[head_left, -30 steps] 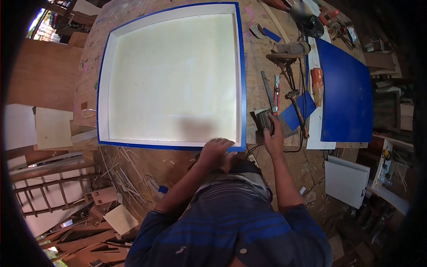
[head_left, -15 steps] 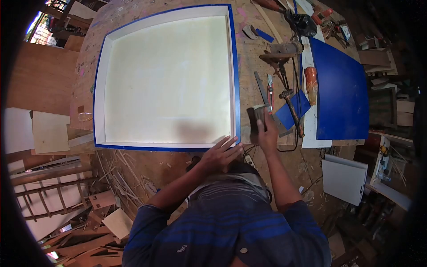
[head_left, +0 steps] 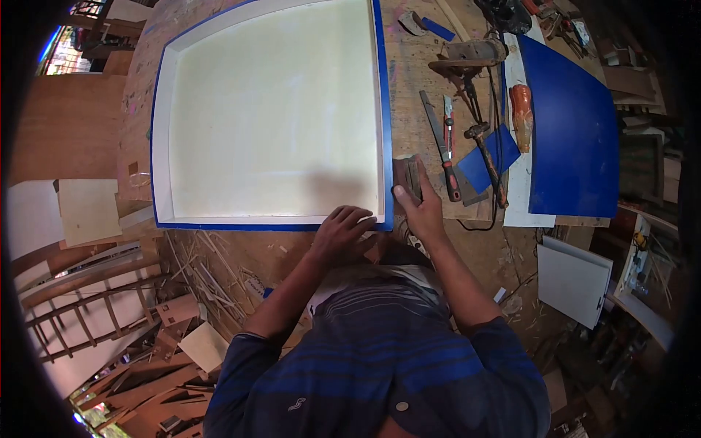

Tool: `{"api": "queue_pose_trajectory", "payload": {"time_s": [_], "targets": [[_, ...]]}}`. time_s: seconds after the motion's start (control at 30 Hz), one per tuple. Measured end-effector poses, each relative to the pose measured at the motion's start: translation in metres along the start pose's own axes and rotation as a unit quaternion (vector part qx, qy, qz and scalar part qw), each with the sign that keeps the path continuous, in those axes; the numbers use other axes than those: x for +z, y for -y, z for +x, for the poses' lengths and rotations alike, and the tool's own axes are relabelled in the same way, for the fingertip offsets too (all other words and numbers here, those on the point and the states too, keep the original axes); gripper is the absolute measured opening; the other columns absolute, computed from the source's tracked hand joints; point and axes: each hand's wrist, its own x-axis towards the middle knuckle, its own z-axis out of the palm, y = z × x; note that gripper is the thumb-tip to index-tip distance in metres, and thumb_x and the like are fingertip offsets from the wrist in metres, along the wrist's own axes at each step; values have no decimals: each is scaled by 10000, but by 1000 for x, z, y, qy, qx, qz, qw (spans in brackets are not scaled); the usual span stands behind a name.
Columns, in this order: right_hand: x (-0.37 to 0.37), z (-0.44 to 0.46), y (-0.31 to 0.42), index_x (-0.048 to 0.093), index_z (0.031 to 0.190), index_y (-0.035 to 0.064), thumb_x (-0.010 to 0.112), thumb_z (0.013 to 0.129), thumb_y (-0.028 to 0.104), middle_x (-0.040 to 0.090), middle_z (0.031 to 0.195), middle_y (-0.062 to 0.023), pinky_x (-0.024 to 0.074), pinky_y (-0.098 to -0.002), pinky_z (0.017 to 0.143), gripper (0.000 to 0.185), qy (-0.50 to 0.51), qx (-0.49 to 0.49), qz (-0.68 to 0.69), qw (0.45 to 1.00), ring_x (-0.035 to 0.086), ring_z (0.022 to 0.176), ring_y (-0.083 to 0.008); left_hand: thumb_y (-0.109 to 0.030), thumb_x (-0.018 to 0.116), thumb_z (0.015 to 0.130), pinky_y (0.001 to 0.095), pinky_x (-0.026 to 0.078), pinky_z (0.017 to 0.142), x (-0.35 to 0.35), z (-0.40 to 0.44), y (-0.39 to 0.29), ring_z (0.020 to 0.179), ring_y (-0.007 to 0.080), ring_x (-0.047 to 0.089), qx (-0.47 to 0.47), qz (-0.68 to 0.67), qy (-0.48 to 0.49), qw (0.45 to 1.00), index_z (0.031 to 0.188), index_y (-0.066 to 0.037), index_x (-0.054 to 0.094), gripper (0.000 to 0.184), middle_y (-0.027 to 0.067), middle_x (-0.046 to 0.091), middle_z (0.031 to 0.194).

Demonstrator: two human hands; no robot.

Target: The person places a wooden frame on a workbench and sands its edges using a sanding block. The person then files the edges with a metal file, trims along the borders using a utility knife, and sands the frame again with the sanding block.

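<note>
watching through the head view, i find the shallow white box [head_left: 270,109] with blue edges lying on the worktop [head_left: 409,80], ahead of both hands and mostly to their left, its near right corner between them. my left hand [head_left: 342,232] is at the near rim, close to that corner, fingers loosely bent over the edge with slight gaps; i cannot tell whether it pinches the wall. my right hand [head_left: 423,208] grips a dark block [head_left: 407,175], thumb on the left and fingers along the right, just beside the box's right side; whether block and blue edge touch is unclear. both forearms reach forward from the body, the left one angled inward to the right, the right one inward to the left. just right of the right hand, a file [head_left: 453,182] with a red and black handle hems in that side, a red utility knife [head_left: 448,124] alongside its blade. beyond these, a hammer [head_left: 491,162] lies across a small blue piece [head_left: 471,169], and an orange-handled tool [head_left: 521,109] sits next to a large blue panel [head_left: 573,131]. a dark cord [head_left: 478,228] loops near the worktop's front edge.
</note>
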Motion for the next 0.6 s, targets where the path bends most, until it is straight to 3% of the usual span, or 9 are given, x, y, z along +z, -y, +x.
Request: {"api": "queue_pose_trajectory", "payload": {"time_s": [0.07, 0.1, 0.2, 0.3, 0.43, 0.5, 0.6], "targets": [[-10, 3, 12, 382, 1753, 40, 765, 1043, 210, 561, 1612, -291, 466, -465, 1217, 824, 13, -45, -69, 997, 584, 1474, -376, -326, 881, 907, 475, 579, 1016, -8, 13, -3, 1165, 312, 709, -40, -10, 23, 999, 1218, -101, 757, 404, 97, 729, 1208], [-14, 5, 17, 393, 1750, 41, 760, 1041, 205, 578, 1582, -285, 470, -474, 1208, 815, 19, -68, -103, 992, 600, 1440, -389, -462, 864, 926, 487, 568, 1034, -6, 15, 0, 1179, 336, 708, -53, -8, 41, 998, 1233, -81, 750, 502, 112, 732, 1213], [-12, 14, 6, 405, 1744, 30, 704, 1055, 213, 615, 1500, -257, 478, -482, 1178, 773, 18, -180, -218, 959, 624, 1340, -410, -584, 852, 899, 489, 568, 1016, 1, 23, -4, 1168, 344, 709, -90, 30, 64, 993, 1192, -55, 747, 613, 135, 732, 1189], [-5, 14, 1, 535, 1674, 52, 754, 1004, 168, 620, 1494, -259, 473, -515, 1178, 714, 27, -255, -296, 920, 608, 1332, -459, -643, 849, 864, 472, 577, 973, 10, 32, -16, 1084, 342, 731, -127, 38, 93, 987, 1096, -35, 753, 658, 146, 745, 1078], [-13, -6, -9, 675, 1568, 137, 821, 944, 132, 609, 1513, -252, 485, -547, 1155, 640, 31, -286, -264, 921, 596, 1332, -480, -570, 861, 865, 446, 591, 908, 23, 25, -11, 898, 329, 750, -100, 38, 69, 992, 899, -53, 758, 529, 120, 736, 871], [-14, -33, -10, 716, 1522, 139, 840, 929, 128, 608, 1537, -248, 486, -555, 1153, 607, 53, -292, -282, 913, 601, 1348, -475, -523, 876, 846, 452, 602, 877, 30, 13, -3, 870, 328, 756, -72, 43, 45, 995, 903, -59, 763, 481, 123, 740, 848], [-8, -42, -12, 667, 1560, 103, 813, 944, 129, 600, 1559, -263, 469, -580, 1165, 633, 52, -286, -313, 904, 588, 1391, -490, -488, 877, 849, 450, 606, 826, 26, 14, -1, 822, 316, 756, -47, 45, 13, 998, 887, -69, 773, 434, 109, 752, 827]]}}
